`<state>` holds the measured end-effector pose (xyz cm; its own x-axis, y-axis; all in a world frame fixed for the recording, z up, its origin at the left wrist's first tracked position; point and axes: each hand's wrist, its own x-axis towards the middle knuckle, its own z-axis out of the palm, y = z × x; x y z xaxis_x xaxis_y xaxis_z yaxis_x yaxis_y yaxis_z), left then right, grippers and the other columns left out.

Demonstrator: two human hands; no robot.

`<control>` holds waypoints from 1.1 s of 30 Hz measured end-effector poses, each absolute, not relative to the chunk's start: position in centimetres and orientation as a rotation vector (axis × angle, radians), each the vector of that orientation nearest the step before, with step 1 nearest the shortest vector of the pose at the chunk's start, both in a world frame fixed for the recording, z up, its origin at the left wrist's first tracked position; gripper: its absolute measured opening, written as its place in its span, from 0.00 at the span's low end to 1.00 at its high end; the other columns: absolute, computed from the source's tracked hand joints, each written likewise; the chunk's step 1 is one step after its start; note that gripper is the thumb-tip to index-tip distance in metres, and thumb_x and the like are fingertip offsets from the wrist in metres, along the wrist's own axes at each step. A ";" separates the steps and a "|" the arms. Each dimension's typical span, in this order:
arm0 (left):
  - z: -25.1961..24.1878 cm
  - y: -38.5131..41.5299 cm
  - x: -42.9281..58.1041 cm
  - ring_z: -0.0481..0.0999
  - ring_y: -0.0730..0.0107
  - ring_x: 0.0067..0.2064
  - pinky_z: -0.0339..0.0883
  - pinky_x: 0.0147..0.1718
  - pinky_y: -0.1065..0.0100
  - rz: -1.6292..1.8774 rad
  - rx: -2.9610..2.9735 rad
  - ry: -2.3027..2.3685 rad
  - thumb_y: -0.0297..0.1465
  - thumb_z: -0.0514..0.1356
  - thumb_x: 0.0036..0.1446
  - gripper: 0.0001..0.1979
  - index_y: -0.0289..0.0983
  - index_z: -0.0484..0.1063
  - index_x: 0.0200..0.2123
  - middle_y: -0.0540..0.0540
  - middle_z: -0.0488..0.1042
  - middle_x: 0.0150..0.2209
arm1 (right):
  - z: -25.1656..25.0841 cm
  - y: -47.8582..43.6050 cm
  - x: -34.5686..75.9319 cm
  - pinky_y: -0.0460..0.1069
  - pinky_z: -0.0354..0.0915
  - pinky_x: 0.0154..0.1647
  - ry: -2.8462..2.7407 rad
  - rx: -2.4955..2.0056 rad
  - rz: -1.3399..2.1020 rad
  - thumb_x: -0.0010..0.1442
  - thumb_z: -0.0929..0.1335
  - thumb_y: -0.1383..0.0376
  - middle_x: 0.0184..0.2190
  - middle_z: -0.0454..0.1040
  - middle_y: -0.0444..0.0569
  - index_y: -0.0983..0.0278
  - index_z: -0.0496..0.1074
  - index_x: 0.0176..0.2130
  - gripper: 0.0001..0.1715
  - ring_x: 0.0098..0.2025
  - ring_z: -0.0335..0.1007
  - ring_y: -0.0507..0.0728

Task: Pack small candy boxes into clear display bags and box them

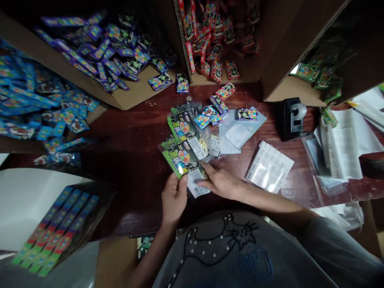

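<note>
My left hand (175,198) grips the lower left edge of a green-and-black printed plastic bag (181,158), thumb on top. On the bag's right side is my right hand (220,181), its fingers closed around that edge. A white printed part of the bag shows between the hands. Just beyond lie more bags of the same print (183,126), overlapping in a loose stack. Small candy boxes rest to the right of that stack: a blue one (205,116), a purple one (219,104), a red one (226,91) and another dark purple one (247,114) on clear bags (240,132).
Cardboard bins along the back hold many blue boxes (27,96), purple boxes (120,52), red boxes (210,36) and green boxes (325,76). A tape dispenser (292,120) and a sticker sheet (270,166) lie right. Wrapped strips of coloured boxes (57,232) stand at lower left.
</note>
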<state>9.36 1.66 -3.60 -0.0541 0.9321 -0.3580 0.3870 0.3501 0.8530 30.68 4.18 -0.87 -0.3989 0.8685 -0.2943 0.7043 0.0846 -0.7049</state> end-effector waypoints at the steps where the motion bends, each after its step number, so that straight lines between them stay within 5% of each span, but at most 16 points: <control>1: -3.4 1.7 8.3 0.85 0.50 0.49 0.80 0.47 0.51 0.663 1.261 1.677 0.50 0.61 0.69 0.23 0.43 0.75 0.58 0.42 0.84 0.52 | -0.2 4.7 31.8 0.56 0.80 0.49 -2.225 -1.459 1.264 0.72 0.70 0.50 0.52 0.85 0.62 0.71 0.59 0.76 0.46 0.48 0.85 0.65; 5: -0.4 3.7 5.4 0.83 0.46 0.56 0.81 0.47 0.49 0.765 1.745 1.942 0.49 0.68 0.64 0.35 0.44 0.68 0.69 0.36 0.75 0.66 | 2.6 12.1 39.3 0.66 0.73 0.67 -2.365 -1.323 0.891 0.73 0.69 0.51 0.72 0.70 0.61 0.61 0.56 0.78 0.44 0.66 0.74 0.69; 8: 2.6 9.2 7.5 0.73 0.45 0.68 0.69 0.66 0.43 0.645 2.365 1.689 0.39 0.63 0.68 0.28 0.41 0.68 0.69 0.35 0.72 0.69 | 2.4 21.3 44.3 0.77 0.55 0.75 -2.562 -1.382 0.571 0.63 0.77 0.54 0.80 0.52 0.62 0.63 0.47 0.80 0.61 0.80 0.47 0.78; 10: 3.8 14.5 10.9 0.66 0.48 0.74 0.59 0.72 0.42 0.340 2.633 1.357 0.30 0.59 0.69 0.27 0.44 0.68 0.70 0.41 0.69 0.72 | 1.4 26.5 45.4 0.79 0.51 0.76 -2.721 -1.388 0.585 0.54 0.82 0.53 0.81 0.49 0.62 0.63 0.45 0.80 0.71 0.81 0.41 0.80; 13: 4.1 22.4 16.4 0.61 0.50 0.76 0.55 0.73 0.43 -0.025 2.832 0.929 0.22 0.55 0.62 0.35 0.47 0.67 0.71 0.46 0.64 0.75 | 0.2 30.1 45.0 0.74 0.52 0.76 -2.828 -1.420 0.591 0.49 0.83 0.57 0.78 0.55 0.66 0.67 0.48 0.79 0.73 0.79 0.49 0.79; 17: 4.5 27.1 20.3 0.67 0.45 0.71 0.59 0.68 0.43 -0.265 2.917 0.748 0.26 0.59 0.57 0.36 0.37 0.67 0.70 0.38 0.70 0.71 | 0.7 27.6 45.6 0.73 0.58 0.72 -2.709 -1.403 0.467 0.48 0.82 0.57 0.66 0.69 0.68 0.70 0.62 0.70 0.58 0.68 0.63 0.78; 22: 4.9 20.4 19.5 0.75 0.36 0.57 0.62 0.63 0.40 -0.066 2.940 0.942 0.46 0.70 0.53 0.38 0.32 0.73 0.62 0.32 0.78 0.54 | 0.5 17.3 46.3 0.70 0.70 0.61 -2.522 -1.199 0.549 0.53 0.79 0.56 0.59 0.70 0.64 0.68 0.65 0.67 0.49 0.59 0.69 0.73; 26: 3.2 13.7 18.8 0.78 0.42 0.52 0.62 0.63 0.40 -0.178 2.842 0.879 0.54 0.74 0.51 0.35 0.36 0.78 0.53 0.37 0.81 0.47 | -1.2 10.1 43.3 0.65 0.74 0.61 -2.631 -1.160 0.626 0.53 0.82 0.53 0.59 0.74 0.67 0.69 0.69 0.65 0.49 0.59 0.74 0.74; 30: 2.8 15.6 19.5 0.77 0.37 0.60 0.66 0.61 0.41 -0.108 2.871 0.830 0.56 0.75 0.50 0.44 0.34 0.74 0.61 0.32 0.79 0.59 | 0.8 9.7 45.6 0.66 0.72 0.65 -2.500 -1.110 0.547 0.59 0.79 0.46 0.64 0.74 0.68 0.66 0.62 0.71 0.54 0.63 0.74 0.73; 33: 2.9 22.6 21.8 0.72 0.37 0.67 0.65 0.64 0.44 0.011 2.923 0.840 0.47 0.69 0.62 0.37 0.33 0.68 0.68 0.30 0.73 0.67 | 4.4 14.0 54.0 0.65 0.72 0.64 -2.077 -1.342 0.287 0.70 0.71 0.47 0.59 0.77 0.61 0.62 0.66 0.66 0.35 0.61 0.75 0.68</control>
